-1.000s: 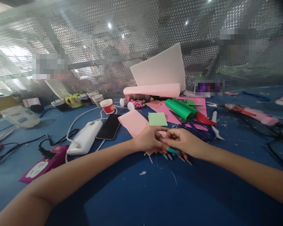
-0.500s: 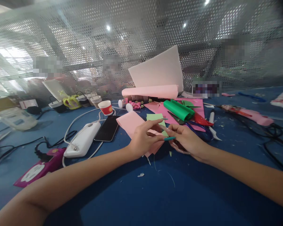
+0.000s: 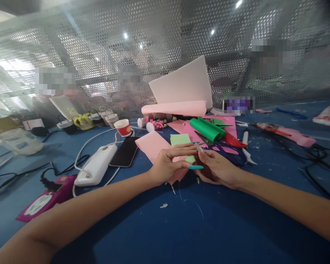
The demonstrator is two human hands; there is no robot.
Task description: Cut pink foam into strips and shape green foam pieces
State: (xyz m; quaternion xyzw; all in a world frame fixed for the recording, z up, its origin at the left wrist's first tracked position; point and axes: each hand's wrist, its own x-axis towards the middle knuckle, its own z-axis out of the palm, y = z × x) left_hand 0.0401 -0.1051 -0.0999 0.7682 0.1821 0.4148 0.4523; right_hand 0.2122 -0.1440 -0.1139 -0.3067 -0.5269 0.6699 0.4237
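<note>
My left hand (image 3: 166, 165) and my right hand (image 3: 218, 169) meet fingertip to fingertip just above the blue table (image 3: 181, 227). The left fingers are curled in a pinch, its teal thumbnail pointing at the right palm. My right hand is cupped with its fingers together against the left fingertips. What they pinch is too small to name. Under them lies a pale pink paper strip (image 3: 152, 143). A light green paper square (image 3: 180, 139) touches its far side.
A black phone (image 3: 125, 150) and a white power bank (image 3: 95, 168) with cables lie to the left, near a red paper cup (image 3: 123, 127). Behind are a green roll (image 3: 207, 129), pink roll (image 3: 174, 109), white sheet (image 3: 181, 84) and blue scissors (image 3: 231, 152). A perforated screen (image 3: 99, 55) closes the back.
My hands have lifted off the table and turned: the right palm now faces the left hand, and the left fingers have curled closer into a pinch. The view shifted slightly.
</note>
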